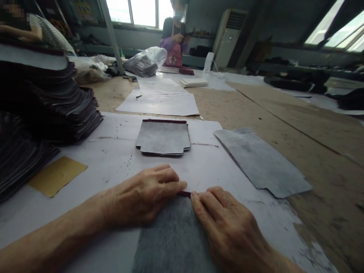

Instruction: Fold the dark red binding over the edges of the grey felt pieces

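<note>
Grey piece [172, 239], one: lay at bottom centre, running out of the frame, with a dark red edge [184, 194] at its far end. My left hand [148, 189] met that edge from the left, fingers bent; my right hand [230, 223] touched it from the right, fingertips bunched. The hands were just apart, a short run of edge showing between them; whether either was clamped on it, I could not tell.

Small stack [163, 138], centre: notched, grey on top, dark red along its far side.
Grey sheets [261, 163], right of centre: several, overlapping, lay askew.
Yellow card [58, 174], lower left: lay on white paper [110, 167].
Dark pile [48, 98], left edge: stood tall, many layers.
Desk [284, 117]: brown, was partly papered over.
Plastic bag [145, 62], upper centre: held grey contents.
Person [169, 34], top centre: wore a pink apron [174, 56].
</note>
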`<action>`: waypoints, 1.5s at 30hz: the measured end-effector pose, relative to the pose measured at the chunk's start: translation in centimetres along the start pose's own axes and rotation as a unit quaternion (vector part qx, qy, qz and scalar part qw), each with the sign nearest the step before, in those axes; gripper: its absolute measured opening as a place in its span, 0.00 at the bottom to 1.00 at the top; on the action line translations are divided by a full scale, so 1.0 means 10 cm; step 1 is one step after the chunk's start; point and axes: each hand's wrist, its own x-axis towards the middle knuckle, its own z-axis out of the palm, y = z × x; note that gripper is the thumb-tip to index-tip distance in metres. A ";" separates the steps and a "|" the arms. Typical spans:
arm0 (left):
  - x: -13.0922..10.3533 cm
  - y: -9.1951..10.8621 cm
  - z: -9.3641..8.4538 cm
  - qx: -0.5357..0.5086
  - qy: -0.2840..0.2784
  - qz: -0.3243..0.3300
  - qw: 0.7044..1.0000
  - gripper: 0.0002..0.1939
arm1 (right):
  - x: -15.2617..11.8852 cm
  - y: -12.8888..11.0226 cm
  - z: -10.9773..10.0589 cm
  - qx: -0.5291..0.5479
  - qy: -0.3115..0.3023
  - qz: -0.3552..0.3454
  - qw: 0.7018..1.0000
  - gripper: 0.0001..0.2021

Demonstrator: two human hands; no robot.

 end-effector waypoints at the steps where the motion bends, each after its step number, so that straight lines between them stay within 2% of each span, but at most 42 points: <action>1: -0.03 -0.03 -0.02 -0.026 0.012 -0.019 0.999 0.13 | 0.00 0.01 -0.01 0.002 0.004 -0.001 1.000 0.16; 3: -0.10 -0.07 -0.05 -0.060 0.027 -0.047 0.997 0.12 | 0.01 0.03 -0.02 0.010 0.004 0.002 1.000 0.16; 6: -0.14 -0.09 -0.08 -0.063 0.027 -0.049 0.996 0.11 | 0.01 0.04 -0.01 0.019 0.002 0.004 1.000 0.17; 10: -0.14 -0.06 -0.10 -0.034 0.005 -0.027 0.999 0.13 | 0.00 0.04 0.00 0.008 0.007 0.002 1.000 0.19; 14: -0.14 -0.02 -0.11 0.016 -0.015 -0.002 1.000 0.15 | 0.02 0.06 -0.02 -0.011 -0.019 -0.013 1.000 0.20; 18: -0.14 0.01 -0.10 0.082 -0.028 0.021 0.996 0.12 | 0.15 0.02 -0.07 -0.065 -0.053 -0.056 0.995 0.19; 20: -0.14 0.03 -0.09 0.088 -0.032 0.022 0.995 0.10 | 0.24 -0.03 -0.07 -0.102 -0.041 -0.063 0.992 0.17; 22: -0.12 0.03 -0.09 0.086 -0.038 0.021 0.995 0.09 | 0.32 -0.09 -0.03 -0.076 -0.024 -0.047 0.996 0.16; 24: -0.11 0.04 -0.09 0.080 -0.038 0.023 0.996 0.10 | 0.36 -0.13 0.03 -0.002 -0.016 -0.025 1.000 0.15; 26: -0.14 0.03 -0.09 0.071 -0.033 0.019 0.997 0.13 | 0.35 -0.13 0.09 0.053 -0.011 -0.010 0.998 0.15; 31: -0.34 -0.03 -0.11 0.016 0.011 -0.010 1.000 0.20 | 0.27 -0.08 0.16 0.104 -0.004 0.002 0.995 0.15; 34: -0.44 -0.06 -0.09 0.003 0.056 -0.032 0.998 0.19 | 0.26 -0.08 0.16 0.110 -0.003 -0.003 0.994 0.15; 38: -0.44 -0.07 -0.03 0.005 0.112 -0.044 0.993 0.14 | 0.27 -0.07 0.16 0.128 0.009 -0.006 0.992 0.14; 45: -0.42 -0.05 -0.05 0.042 0.090 -0.018 0.995 0.13 | 0.28 -0.04 0.15 0.131 -0.027 0.003 0.991 0.16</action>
